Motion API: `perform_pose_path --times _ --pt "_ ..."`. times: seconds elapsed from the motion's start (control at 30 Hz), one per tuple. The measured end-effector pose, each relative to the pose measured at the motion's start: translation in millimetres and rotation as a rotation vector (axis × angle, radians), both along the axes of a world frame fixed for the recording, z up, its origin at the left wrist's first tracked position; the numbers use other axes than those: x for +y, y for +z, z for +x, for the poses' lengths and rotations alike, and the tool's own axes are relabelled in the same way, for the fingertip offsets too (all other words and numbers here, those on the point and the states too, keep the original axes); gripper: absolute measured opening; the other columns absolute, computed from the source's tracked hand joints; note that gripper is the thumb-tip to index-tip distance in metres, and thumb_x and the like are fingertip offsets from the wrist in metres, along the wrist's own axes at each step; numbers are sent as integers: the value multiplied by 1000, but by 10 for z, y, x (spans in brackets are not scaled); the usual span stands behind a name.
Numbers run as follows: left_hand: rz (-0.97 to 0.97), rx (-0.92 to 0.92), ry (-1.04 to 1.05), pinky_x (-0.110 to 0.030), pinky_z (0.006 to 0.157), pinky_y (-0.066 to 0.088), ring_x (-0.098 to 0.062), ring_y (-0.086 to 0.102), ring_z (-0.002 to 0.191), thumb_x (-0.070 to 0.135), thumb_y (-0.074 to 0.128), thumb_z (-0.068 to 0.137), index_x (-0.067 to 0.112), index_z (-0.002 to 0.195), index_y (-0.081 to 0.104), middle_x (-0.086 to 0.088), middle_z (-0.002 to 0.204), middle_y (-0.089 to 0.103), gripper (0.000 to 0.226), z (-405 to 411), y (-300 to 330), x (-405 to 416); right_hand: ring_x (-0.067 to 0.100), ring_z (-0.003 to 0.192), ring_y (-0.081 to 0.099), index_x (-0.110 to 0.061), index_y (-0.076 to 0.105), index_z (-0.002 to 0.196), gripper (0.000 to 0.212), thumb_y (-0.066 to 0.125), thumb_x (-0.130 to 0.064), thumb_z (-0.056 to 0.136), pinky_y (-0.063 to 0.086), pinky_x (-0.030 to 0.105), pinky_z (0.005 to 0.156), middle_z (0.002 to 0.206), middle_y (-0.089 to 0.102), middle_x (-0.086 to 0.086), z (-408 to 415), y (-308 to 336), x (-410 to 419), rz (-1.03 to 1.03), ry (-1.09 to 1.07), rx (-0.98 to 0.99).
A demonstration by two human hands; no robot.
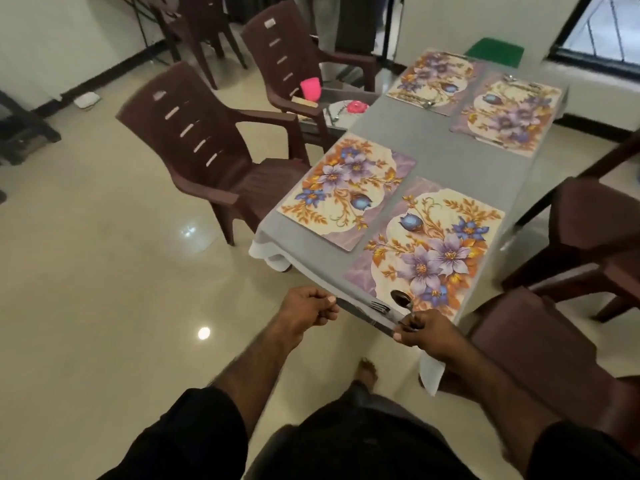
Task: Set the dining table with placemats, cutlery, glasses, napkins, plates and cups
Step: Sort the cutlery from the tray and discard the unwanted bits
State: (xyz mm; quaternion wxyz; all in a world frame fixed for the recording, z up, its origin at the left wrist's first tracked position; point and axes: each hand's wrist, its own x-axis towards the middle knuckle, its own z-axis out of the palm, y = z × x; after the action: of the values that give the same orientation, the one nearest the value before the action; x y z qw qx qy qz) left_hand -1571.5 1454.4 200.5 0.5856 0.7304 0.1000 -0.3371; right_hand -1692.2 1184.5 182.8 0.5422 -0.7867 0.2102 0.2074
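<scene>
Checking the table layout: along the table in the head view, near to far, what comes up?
Hands with cutlery: left hand, right hand → spoon → nearest placemat → second placemat → far right placemat → far left placemat → green mat.

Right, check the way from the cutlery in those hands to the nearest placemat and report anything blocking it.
Nothing visible blocks it. The left hand and right hand hold a knife, fork and spoon just over the near edge of the nearest placemat, whose surface looks bare.
</scene>
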Motion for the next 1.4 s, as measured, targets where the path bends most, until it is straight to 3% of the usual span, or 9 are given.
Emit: perform_pose_path --times 0.13,0.23,0.3,0.43,0.6,0.83,0.93,1.13,1.4 --pt "142 -82 -142 -28 65 55 -20 74 75 9 76 97 10 90 77 -7 82 80 7 372 -122 -299 5 70 64 -15 77 75 15 91 -14 81 51 25 72 73 75 -4 185 -293 -208 -105 -23 34" --pt "317 -239 -365 -29 69 58 -15 74 73 18 85 90 21 81 80 2 75 78 11 638 -262 -482 -2 64 62 -21 69 68 26 91 -27 80 46 24 64 65 69 -14 232 -422 -309 -236 -66 50" --pt "417 -341 -526 -28 74 58 -13 72 76 24 86 89 24 83 82 6 80 78 7 794 -354 -622 2 65 62 -22 70 71 25 90 -32 81 45 27 62 65 67 -12 255 -482 -357 -318 -115 49" --pt "503 -463 -745 -29 80 57 -15 71 85 27 82 92 22 93 83 2 92 79 6 1044 -513 -938 22 84 68 -20 79 89 22 89 -37 80 56 35 76 88 73 2 289 -590 -460 -454 -216 84" --pt "617 -523 -972 -33 84 59 -16 69 90 38 77 91 27 97 82 5 100 79 14 1187 -720 -1199 23 92 70 -26 82 100 24 85 -42 82 57 36 80 101 74 1 300 -697 -542 -535 -228 108" --pt "695 -521 -1034 -36 86 58 -18 68 93 42 74 90 28 92 73 6 97 75 13 1271 -805 -1332 20 85 62 -26 67 84 32 86 -51 74 51 33 73 89 61 -4 331 -634 -589 -550 -221 197" --pt "736 -483 -1053 -37 85 55 -15 65 89 47 80 85 31 89 63 9 93 71 23 1300 -811 -1373 20 88 62 -28 70 91 33 87 -52 74 46 30 73 91 59 -6 324 -616 -644 -560 -162 225" --pt "754 -427 -1043 -43 87 56 -13 64 85 56 84 82 32 88 59 12 87 68 35 1315 -847 -1435 18 89 63 -23 73 99 49 84 -62 71 57 35 82 98 69 -4 366 -622 -732 -544 -77 257" --pt "763 -386 -1034 -44 90 58 -13 62 84 47 90 79 30 86 59 11 86 66 36 1327 -817 -1470 15 87 59 -31 65 87 37 84 -60 75 45 28 71 94 64 -8 356 -662 -838 -501 -12 240"
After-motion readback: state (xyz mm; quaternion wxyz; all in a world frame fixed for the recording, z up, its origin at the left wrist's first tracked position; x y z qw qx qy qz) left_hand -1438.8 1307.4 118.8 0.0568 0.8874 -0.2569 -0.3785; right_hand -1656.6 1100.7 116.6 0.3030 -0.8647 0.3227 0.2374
